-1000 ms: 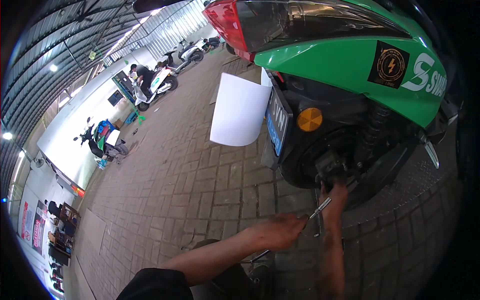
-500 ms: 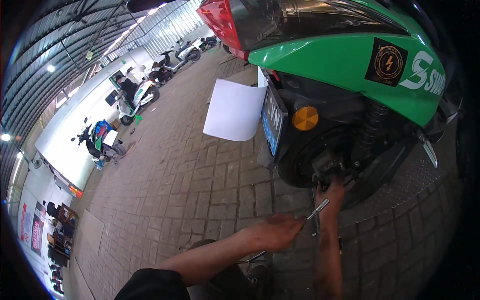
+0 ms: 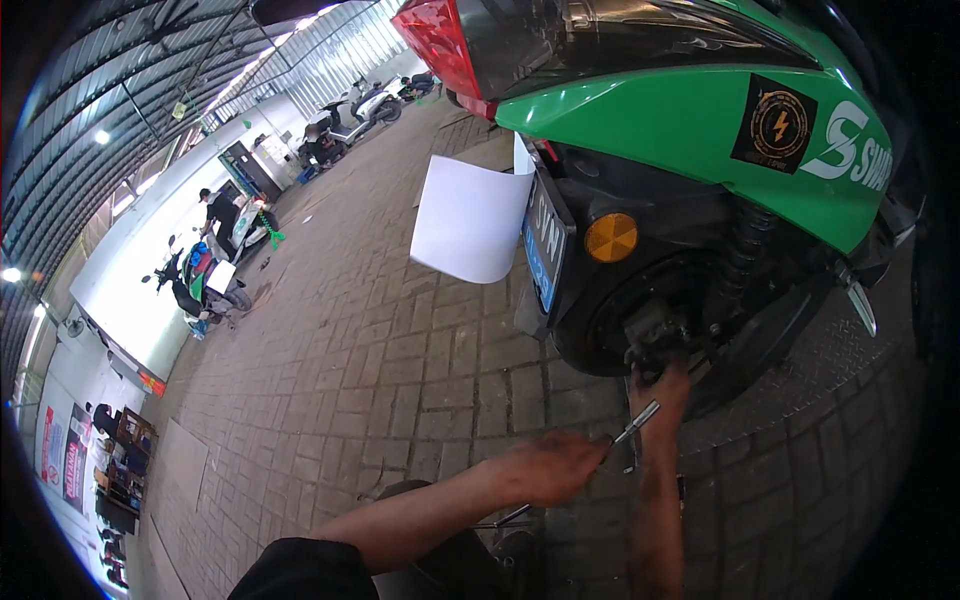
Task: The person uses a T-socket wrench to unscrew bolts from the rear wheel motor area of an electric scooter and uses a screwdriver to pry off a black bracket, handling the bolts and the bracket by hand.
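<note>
My left hand (image 3: 562, 468) is wrapped round a silver socket wrench (image 3: 636, 421). Its socket end points up and right toward my other wrist, and more of its rod shows below the fist. At the rear wheel (image 3: 590, 335) of a green scooter (image 3: 640, 115), my right hand (image 3: 667, 385) reaches up under the brake caliper (image 3: 655, 330). The fingers there are mostly hidden in shadow against the dark metal, so whether they grip something cannot be made out. A black shock absorber (image 3: 750, 245) stands just right of the caliper.
A white paper sheet (image 3: 470, 220) sticks out by the number plate (image 3: 545, 240). Under the wheel's right side lies a ridged metal plate (image 3: 825, 370) on brick paving (image 3: 350, 390). Farther off are a parked scooter (image 3: 205, 280) and a person (image 3: 220, 215) with a white scooter.
Both my hands stay in nearly the same place. In the background, the person and the white scooter have shifted left, closer to the parked scooter.
</note>
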Action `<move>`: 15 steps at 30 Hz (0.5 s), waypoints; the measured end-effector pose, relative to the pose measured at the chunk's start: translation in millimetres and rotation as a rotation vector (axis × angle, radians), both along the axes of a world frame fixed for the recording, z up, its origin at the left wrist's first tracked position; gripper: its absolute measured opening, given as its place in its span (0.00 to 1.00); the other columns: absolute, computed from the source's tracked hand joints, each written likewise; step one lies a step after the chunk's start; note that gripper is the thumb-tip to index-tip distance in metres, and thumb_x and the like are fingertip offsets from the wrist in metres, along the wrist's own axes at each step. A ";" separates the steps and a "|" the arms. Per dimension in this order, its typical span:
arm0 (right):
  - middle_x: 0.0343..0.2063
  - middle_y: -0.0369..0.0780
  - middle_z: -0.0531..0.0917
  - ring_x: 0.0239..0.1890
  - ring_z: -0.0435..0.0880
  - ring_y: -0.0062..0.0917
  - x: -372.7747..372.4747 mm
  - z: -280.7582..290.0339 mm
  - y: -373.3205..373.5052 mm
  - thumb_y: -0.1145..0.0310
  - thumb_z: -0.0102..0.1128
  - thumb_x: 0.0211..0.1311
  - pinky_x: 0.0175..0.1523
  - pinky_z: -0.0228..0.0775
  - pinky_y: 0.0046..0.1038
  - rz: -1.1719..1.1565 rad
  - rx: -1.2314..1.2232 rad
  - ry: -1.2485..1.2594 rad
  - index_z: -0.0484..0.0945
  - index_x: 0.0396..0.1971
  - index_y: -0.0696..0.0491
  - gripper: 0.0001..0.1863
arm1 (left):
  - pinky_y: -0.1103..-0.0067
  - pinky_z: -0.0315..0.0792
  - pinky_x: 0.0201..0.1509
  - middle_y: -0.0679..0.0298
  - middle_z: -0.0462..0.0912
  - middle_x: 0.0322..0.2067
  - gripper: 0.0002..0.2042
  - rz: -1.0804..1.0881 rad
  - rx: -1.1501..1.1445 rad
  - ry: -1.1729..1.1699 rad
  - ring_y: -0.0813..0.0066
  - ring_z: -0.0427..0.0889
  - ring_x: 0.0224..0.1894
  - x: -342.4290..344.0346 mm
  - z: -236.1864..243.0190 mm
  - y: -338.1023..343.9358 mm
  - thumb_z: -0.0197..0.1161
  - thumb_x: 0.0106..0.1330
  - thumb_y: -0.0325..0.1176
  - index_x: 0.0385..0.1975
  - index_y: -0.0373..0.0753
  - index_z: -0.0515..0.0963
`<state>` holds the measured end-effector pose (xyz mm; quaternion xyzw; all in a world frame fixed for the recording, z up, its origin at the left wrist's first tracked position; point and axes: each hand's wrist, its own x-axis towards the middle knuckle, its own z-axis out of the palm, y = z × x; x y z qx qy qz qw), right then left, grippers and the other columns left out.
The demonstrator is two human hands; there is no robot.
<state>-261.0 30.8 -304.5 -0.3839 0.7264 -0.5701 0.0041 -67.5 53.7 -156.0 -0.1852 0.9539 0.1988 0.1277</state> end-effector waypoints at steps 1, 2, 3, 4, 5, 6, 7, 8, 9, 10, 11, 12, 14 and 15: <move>0.38 0.55 0.80 0.44 0.80 0.53 1.5 2.2 -0.6 0.73 0.69 0.48 0.50 0.72 0.43 0.005 -0.024 -0.042 0.78 0.40 0.62 0.18 | 0.57 0.73 0.51 0.42 0.81 0.39 0.25 0.019 0.010 -0.031 0.43 0.80 0.45 -0.5 3.0 0.0 0.49 0.73 0.38 0.63 0.26 0.60; 0.38 0.55 0.80 0.43 0.79 0.53 1.8 3.1 -1.1 0.74 0.69 0.47 0.50 0.72 0.43 0.035 -0.004 -0.046 0.78 0.39 0.62 0.18 | 0.57 0.73 0.51 0.42 0.81 0.39 0.25 0.038 0.020 -0.061 0.43 0.80 0.45 -1.9 7.8 0.9 0.49 0.73 0.38 0.63 0.26 0.60; 0.38 0.55 0.80 0.42 0.79 0.54 1.8 3.8 -1.7 0.74 0.69 0.46 0.49 0.72 0.43 0.065 0.017 -0.051 0.78 0.39 0.62 0.18 | 0.57 0.73 0.52 0.42 0.81 0.40 0.25 0.057 0.031 -0.092 0.42 0.80 0.45 -2.6 11.4 1.5 0.49 0.73 0.38 0.64 0.27 0.60; 0.37 0.55 0.80 0.41 0.79 0.54 0.7 3.8 -1.3 0.75 0.69 0.45 0.49 0.72 0.43 0.091 0.038 -0.053 0.77 0.39 0.62 0.18 | 0.57 0.72 0.52 0.42 0.80 0.40 0.25 0.061 0.038 -0.088 0.42 0.80 0.46 -2.9 13.2 2.0 0.49 0.73 0.39 0.64 0.27 0.60; 0.37 0.55 0.80 0.41 0.79 0.54 -0.5 2.7 -1.0 0.75 0.69 0.46 0.49 0.72 0.43 0.099 0.027 -0.062 0.77 0.38 0.62 0.18 | 0.57 0.72 0.53 0.42 0.80 0.41 0.26 0.066 0.045 -0.085 0.42 0.80 0.46 -2.6 14.8 2.3 0.49 0.73 0.39 0.64 0.27 0.60; 0.37 0.55 0.79 0.41 0.79 0.55 -2.5 2.1 0.0 0.75 0.69 0.46 0.49 0.71 0.43 0.105 0.015 -0.070 0.77 0.38 0.62 0.17 | 0.57 0.72 0.53 0.41 0.80 0.41 0.26 0.069 0.050 -0.081 0.41 0.79 0.47 -2.9 16.2 2.8 0.49 0.73 0.39 0.64 0.28 0.60; 0.37 0.56 0.79 0.41 0.79 0.55 -3.7 1.8 0.8 0.74 0.69 0.46 0.48 0.71 0.43 0.111 0.003 -0.078 0.77 0.38 0.62 0.17 | 0.56 0.72 0.53 0.41 0.80 0.42 0.26 0.058 0.044 -0.076 0.41 0.79 0.48 -2.4 12.8 2.5 0.49 0.73 0.39 0.65 0.28 0.59; 0.37 0.55 0.79 0.41 0.79 0.55 -4.2 1.8 1.4 0.74 0.69 0.46 0.48 0.71 0.43 0.091 0.006 -0.047 0.77 0.37 0.62 0.17 | 0.56 0.72 0.53 0.41 0.80 0.42 0.26 0.046 0.038 -0.071 0.41 0.79 0.48 -0.8 5.8 1.6 0.49 0.73 0.40 0.65 0.29 0.59; 0.37 0.55 0.79 0.41 0.79 0.54 -3.4 0.5 1.1 0.75 0.69 0.46 0.48 0.71 0.42 0.075 0.009 -0.018 0.76 0.37 0.62 0.17 | 0.56 0.72 0.54 0.40 0.79 0.43 0.26 0.039 0.033 -0.068 0.41 0.79 0.49 -0.4 4.3 1.6 0.49 0.74 0.40 0.65 0.29 0.59; 0.36 0.55 0.79 0.41 0.78 0.54 -2.8 -0.3 1.1 0.75 0.69 0.45 0.48 0.71 0.42 0.059 0.012 0.011 0.76 0.36 0.62 0.16 | 0.56 0.72 0.54 0.40 0.79 0.43 0.26 0.048 0.045 -0.089 0.41 0.79 0.49 -1.2 5.8 2.1 0.48 0.74 0.40 0.65 0.29 0.59; 0.37 0.55 0.79 0.42 0.79 0.53 -1.8 -0.1 1.9 0.74 0.69 0.46 0.48 0.71 0.42 0.063 -0.003 -0.014 0.77 0.37 0.62 0.17 | 0.55 0.72 0.54 0.40 0.79 0.43 0.26 0.058 0.057 -0.110 0.41 0.78 0.49 -3.4 10.6 3.3 0.48 0.74 0.40 0.66 0.30 0.59; 0.38 0.55 0.79 0.42 0.79 0.53 1.0 1.2 1.9 0.74 0.69 0.46 0.49 0.71 0.42 0.069 -0.020 -0.040 0.77 0.38 0.62 0.18 | 0.55 0.71 0.54 0.40 0.79 0.43 0.26 0.069 0.068 -0.132 0.42 0.78 0.50 -3.5 14.3 3.9 0.48 0.74 0.40 0.66 0.30 0.59; 0.39 0.55 0.80 0.43 0.79 0.52 5.9 0.2 1.7 0.73 0.69 0.46 0.49 0.71 0.42 0.061 -0.035 -0.059 0.78 0.40 0.62 0.19 | 0.55 0.71 0.54 0.41 0.79 0.42 0.26 0.061 0.061 -0.112 0.42 0.79 0.49 2.1 9.9 5.4 0.48 0.74 0.40 0.66 0.29 0.59; 0.40 0.55 0.80 0.43 0.80 0.52 5.1 -0.2 0.8 0.72 0.69 0.47 0.49 0.71 0.42 0.040 -0.036 -0.048 0.78 0.40 0.62 0.19 | 0.55 0.71 0.54 0.42 0.79 0.42 0.27 0.048 0.056 -0.097 0.42 0.79 0.49 2.2 8.9 4.8 0.48 0.74 0.41 0.65 0.29 0.58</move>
